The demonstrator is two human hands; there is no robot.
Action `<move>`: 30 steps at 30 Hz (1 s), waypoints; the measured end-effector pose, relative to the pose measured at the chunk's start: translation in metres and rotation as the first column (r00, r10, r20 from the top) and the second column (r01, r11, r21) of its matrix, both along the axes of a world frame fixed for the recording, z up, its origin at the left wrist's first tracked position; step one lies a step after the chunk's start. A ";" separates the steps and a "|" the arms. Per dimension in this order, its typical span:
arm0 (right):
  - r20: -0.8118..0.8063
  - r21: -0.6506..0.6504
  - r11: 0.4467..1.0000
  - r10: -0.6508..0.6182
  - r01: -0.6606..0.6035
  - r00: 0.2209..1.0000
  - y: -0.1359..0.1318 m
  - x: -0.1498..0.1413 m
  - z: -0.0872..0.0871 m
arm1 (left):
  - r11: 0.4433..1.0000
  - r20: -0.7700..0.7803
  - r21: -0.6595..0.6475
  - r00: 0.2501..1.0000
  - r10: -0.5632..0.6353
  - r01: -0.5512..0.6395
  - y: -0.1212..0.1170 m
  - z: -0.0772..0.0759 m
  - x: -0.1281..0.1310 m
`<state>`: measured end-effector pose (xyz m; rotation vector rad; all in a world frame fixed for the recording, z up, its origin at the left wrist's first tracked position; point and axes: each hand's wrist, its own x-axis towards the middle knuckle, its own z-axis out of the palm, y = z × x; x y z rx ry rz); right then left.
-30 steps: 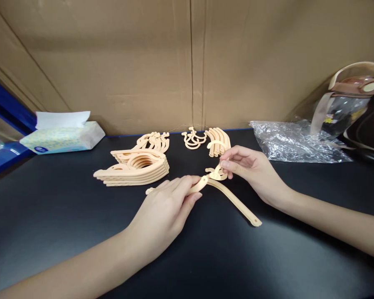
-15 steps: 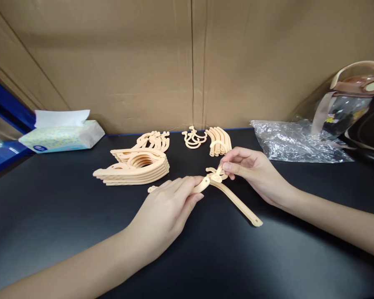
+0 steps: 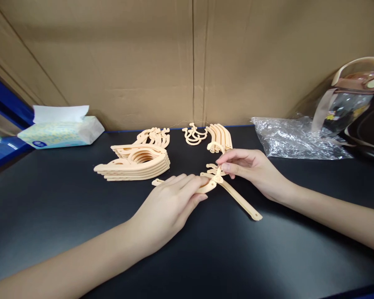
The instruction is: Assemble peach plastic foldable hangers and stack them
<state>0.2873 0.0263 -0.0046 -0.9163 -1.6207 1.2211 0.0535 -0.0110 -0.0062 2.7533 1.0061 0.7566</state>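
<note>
Two cut-off forearms (image 3: 90,255), left hand (image 3: 174,199) clamped around a cream curved bar (image 3: 209,187), its middle hidden, right hand (image 3: 254,170) pinching a cream hook (image 3: 218,177) over the black table (image 3: 190,261), their exact contact unclear, far bottle (image 3: 350,101) cut off at right.

head cam: single view, forward and down

worn on head, sits above and behind left hand (image 3: 174,199) and right hand (image 3: 258,172), close range. black tabletop (image 3: 224,257) fills lower half, cardboard wall (image 3: 118,62) straight ahead up top.
</note>
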 end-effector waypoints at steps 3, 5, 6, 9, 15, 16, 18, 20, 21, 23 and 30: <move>0.015 0.007 1.000 0.007 -0.007 1.000 -0.001 0.001 -0.002 | 1.000 -0.010 0.013 1.000 -0.002 0.002 -0.001 0.001 0.001; 0.024 0.017 1.000 0.002 -0.002 1.000 -0.002 0.001 -0.002 | 1.000 -0.014 0.018 1.000 0.002 -0.001 -0.001 0.002 0.001; 0.030 0.021 1.000 -0.002 0.002 1.000 -0.003 0.001 -0.002 | 1.000 -0.017 0.019 1.000 0.003 -0.003 -0.001 0.003 0.002; 0.039 0.033 0.999 -0.008 0.007 0.999 -0.004 0.000 -0.001 | 1.000 -0.019 0.027 1.000 0.004 -0.003 -0.002 0.004 0.002; 0.020 0.057 0.998 0.003 -0.004 1.000 -0.004 0.000 0.001 | 0.999 -0.015 0.036 1.000 0.016 -0.016 -0.002 0.003 0.002; 0.015 0.060 0.998 0.005 -0.005 1.000 -0.004 0.000 0.000 | 0.999 -0.014 0.037 1.000 0.021 -0.020 -0.002 0.003 0.003; 0.008 0.061 0.998 0.009 -0.010 1.000 -0.004 -0.001 0.000 | 0.999 -0.008 0.038 0.999 0.037 -0.036 -0.003 0.003 0.003; -0.001 0.054 0.998 0.016 -0.016 1.000 -0.003 -0.001 -0.001 | 0.998 -0.002 0.036 0.998 0.058 -0.058 -0.003 0.003 0.004; -0.003 0.049 0.999 0.020 -0.020 1.000 -0.003 -0.001 -0.001 | 0.997 0.002 0.036 0.998 0.066 -0.066 -0.003 0.004 0.004; -0.001 0.043 0.999 0.025 -0.025 1.000 -0.003 -0.001 -0.002 | 0.997 0.005 0.037 0.998 0.069 -0.070 -0.003 0.004 0.004; 0.018 0.046 0.998 0.044 -0.044 0.999 -0.004 -0.001 -0.002 | 0.995 0.001 0.073 0.998 0.066 -0.066 -0.005 0.004 0.002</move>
